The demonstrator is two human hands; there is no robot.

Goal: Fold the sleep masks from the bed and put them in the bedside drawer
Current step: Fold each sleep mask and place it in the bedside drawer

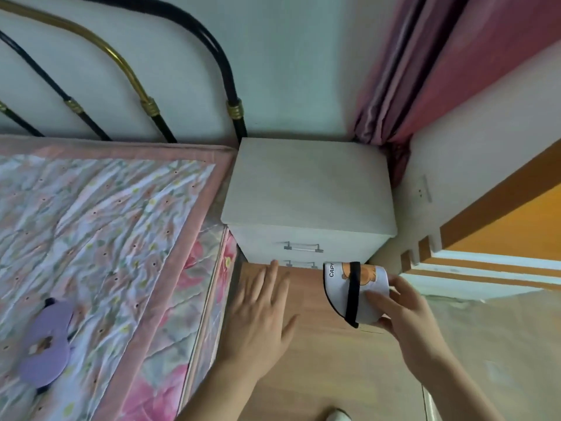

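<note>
My right hand [403, 314] grips a folded white sleep mask [353, 291] with an orange cartoon print and a black strap, held in front of the bedside cabinet's lower right. My left hand [261, 311] is flat, fingers spread, empty, just below the cabinet front. The white bedside cabinet [309, 189] has two drawers, both shut; the upper drawer handle [303, 247] is plain to see, and the lower handle [299, 264] is partly hidden by the mask. A purple sleep mask [45, 344] lies unfolded on the bed [100, 238] at the lower left.
The bed with its floral quilt fills the left side, with a black and brass headboard [145, 98] behind. Pink curtains [409, 86] hang at the right corner. An orange and white door or panel [501, 232] stands at the right. Wooden floor [334, 375] lies underfoot.
</note>
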